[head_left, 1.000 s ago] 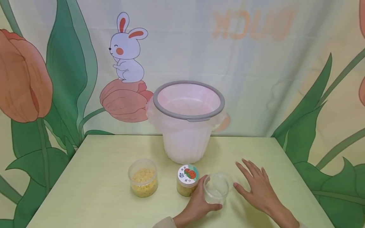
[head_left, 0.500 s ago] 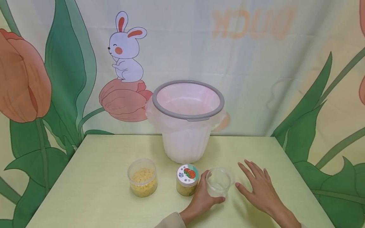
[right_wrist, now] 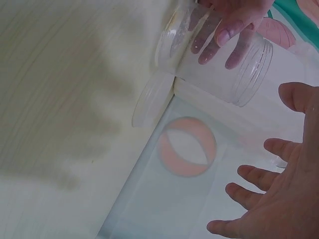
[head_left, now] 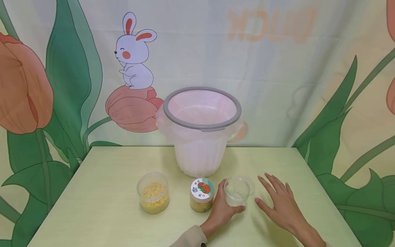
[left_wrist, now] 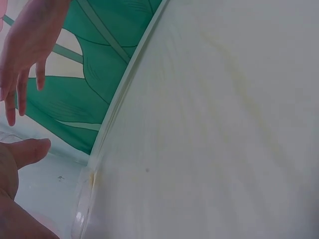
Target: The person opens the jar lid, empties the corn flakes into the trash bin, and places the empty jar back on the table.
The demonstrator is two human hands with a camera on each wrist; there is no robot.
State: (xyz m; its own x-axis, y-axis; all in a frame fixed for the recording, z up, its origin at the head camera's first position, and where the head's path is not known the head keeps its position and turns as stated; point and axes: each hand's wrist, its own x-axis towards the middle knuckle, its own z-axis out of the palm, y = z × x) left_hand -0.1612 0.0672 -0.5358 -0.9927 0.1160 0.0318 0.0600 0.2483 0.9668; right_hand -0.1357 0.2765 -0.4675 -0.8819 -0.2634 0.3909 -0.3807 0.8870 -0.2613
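Observation:
My left hand (head_left: 229, 203) grips an empty clear plastic jar (head_left: 237, 189) low over the pale green table (head_left: 105, 209), thumb on its left side. In the right wrist view the jar (right_wrist: 227, 62) is tilted, with my left hand's fingers (right_wrist: 224, 30) curled round it. My right hand (head_left: 279, 202) is spread open just right of the jar and holds nothing; its palm (right_wrist: 284, 199) shows in the right wrist view. The left wrist view shows only my left thumb (left_wrist: 27, 152), my right hand (left_wrist: 25, 45) and bare tabletop.
A small jar with a pictured lid (head_left: 202, 193) stands just left of my left hand. An open jar of yellow grains (head_left: 153, 192) is further left. A bin with a pink liner (head_left: 202, 137) stands behind. A clear round lid (right_wrist: 149, 105) seems to lie by the jar.
My left hand has moved the clear jar a little away from me, towards the bin. The right hand has hardly shifted.

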